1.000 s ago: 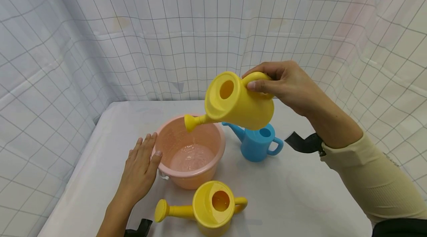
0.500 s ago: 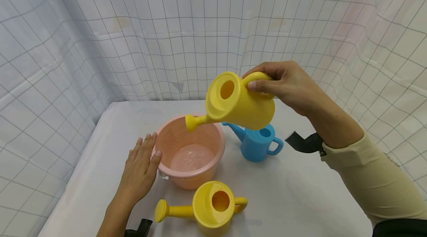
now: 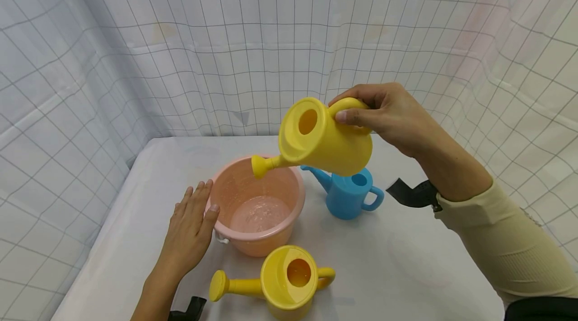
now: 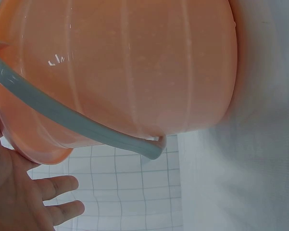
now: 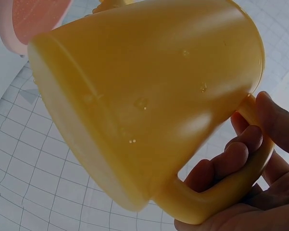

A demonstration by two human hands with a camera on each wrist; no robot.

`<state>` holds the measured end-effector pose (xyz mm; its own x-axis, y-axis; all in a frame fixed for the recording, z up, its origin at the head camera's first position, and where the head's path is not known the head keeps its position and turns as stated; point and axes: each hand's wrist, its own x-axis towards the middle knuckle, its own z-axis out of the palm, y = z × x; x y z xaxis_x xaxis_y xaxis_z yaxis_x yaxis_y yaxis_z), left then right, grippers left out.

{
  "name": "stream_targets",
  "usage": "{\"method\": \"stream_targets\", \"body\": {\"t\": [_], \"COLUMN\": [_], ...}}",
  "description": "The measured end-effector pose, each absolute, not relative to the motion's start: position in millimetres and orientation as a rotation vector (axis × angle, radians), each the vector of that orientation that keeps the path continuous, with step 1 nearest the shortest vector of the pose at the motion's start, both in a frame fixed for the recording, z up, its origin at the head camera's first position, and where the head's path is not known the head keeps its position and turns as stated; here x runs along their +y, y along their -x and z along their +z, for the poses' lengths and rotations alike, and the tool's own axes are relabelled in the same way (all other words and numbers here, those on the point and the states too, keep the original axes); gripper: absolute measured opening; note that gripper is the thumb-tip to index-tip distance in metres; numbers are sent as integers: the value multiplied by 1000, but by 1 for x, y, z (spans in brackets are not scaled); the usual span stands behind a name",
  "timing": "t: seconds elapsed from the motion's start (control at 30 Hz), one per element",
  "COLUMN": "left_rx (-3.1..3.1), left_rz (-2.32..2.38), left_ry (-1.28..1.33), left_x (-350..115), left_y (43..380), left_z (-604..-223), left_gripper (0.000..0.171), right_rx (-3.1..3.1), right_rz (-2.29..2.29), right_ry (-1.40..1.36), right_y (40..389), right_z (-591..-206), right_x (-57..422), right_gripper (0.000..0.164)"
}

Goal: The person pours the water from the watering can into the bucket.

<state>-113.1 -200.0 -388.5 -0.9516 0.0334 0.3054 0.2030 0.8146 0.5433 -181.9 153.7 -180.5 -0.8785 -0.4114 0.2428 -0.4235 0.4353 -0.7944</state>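
Gripping a yellow plastic watering can [image 3: 336,148], the right hand [image 3: 388,115] is aiming its spout [image 3: 272,162] frame-left over a round pink bucket [image 3: 255,247] the straight-fingered left hand [image 3: 189,230] is touching.

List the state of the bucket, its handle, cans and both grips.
Bucket: upright, liquid inside.
Bucket handle: hanging down.
Raised can: tilted, spout over the bucket.
Near can: upright, contents unclear.
Blue can: upright, contents unclear.
Left grip: fingers straight, at bucket rim.
Right grip: holding the raised can.
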Motion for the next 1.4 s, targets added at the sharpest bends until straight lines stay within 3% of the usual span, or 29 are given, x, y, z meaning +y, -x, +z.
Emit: {"method": "stream_targets", "body": {"t": [1.4], "left_rx": [-2732], "left_rz": [-857], "left_ry": [178], "left_x": [-199], "left_y": [111], "left_z": [-388], "left_gripper": [55], "right_rx": [-2661], "right_rz": [1470], "right_ry": [-793], "right_y": [183], "right_z": [-178], "right_x": [150], "right_gripper": [29]}}
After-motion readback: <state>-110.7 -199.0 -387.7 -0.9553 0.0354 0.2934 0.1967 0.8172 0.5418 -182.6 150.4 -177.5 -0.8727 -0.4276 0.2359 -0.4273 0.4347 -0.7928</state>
